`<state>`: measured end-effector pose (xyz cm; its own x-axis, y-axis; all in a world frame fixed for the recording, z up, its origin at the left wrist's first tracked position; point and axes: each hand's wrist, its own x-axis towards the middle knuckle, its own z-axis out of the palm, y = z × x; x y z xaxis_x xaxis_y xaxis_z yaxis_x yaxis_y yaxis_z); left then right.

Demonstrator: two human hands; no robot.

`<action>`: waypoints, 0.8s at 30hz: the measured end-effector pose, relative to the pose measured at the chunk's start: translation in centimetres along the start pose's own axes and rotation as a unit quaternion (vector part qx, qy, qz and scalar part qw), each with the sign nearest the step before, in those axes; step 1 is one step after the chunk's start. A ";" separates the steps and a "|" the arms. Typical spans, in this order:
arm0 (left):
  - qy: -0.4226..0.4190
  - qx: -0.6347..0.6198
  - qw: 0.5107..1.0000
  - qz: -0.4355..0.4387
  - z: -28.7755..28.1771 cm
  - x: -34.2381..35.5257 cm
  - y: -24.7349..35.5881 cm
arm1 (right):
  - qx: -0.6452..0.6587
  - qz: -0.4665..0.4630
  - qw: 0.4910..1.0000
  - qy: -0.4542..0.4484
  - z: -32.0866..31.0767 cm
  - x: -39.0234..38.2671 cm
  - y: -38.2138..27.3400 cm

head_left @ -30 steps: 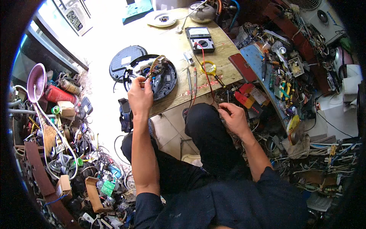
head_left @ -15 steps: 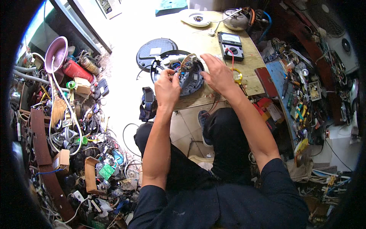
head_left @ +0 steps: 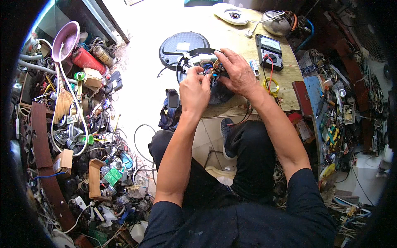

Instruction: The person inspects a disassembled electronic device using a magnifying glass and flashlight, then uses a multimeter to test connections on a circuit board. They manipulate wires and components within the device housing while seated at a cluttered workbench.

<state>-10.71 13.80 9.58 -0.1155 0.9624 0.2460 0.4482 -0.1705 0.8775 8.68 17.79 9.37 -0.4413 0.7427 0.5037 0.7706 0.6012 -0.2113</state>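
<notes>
A small circuit board with wires stands tilted up out of an open round black appliance housing. My right hand grips the board's right side, fingers over its top edge and thumb lower down. My left hand is closed in a pinch at the board's left side, by the wires; what its fingertips hold is too small to make out. Behind the housing lies a round dark cover with a pale label. To the right rests an analog multimeter, with red and black leads running toward me.
A dark strapped device sits at the table's left front edge. Yellow coiled wire lies right of my right hand. Farther back are a white round part and a metal pot. Piled electronic scrap covers the left floor.
My right hand has closed from loosely spread fingers onto the board's edge. My left hand stays pinched beside the board. The whole view has shifted, so the table appears farther right and higher.
</notes>
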 end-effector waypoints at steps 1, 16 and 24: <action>0.000 0.000 1.000 0.004 0.1 -0.1 -0.1 | -0.002 0.007 1.000 0.000 0.2 -0.1 0.0; -0.011 0.021 1.000 0.012 -0.2 0.0 -2.2 | -0.040 -0.104 0.994 -0.021 -1.3 1.6 0.4; -0.024 0.027 0.999 0.008 -0.6 -0.7 -2.7 | -0.116 -0.148 0.977 -0.105 -2.3 3.9 -0.1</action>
<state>-12.36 13.49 7.28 -0.0659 0.9688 0.2389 0.4969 -0.1758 0.8498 7.92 19.97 13.28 -0.7265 0.6047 0.3264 0.6673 0.7343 0.1246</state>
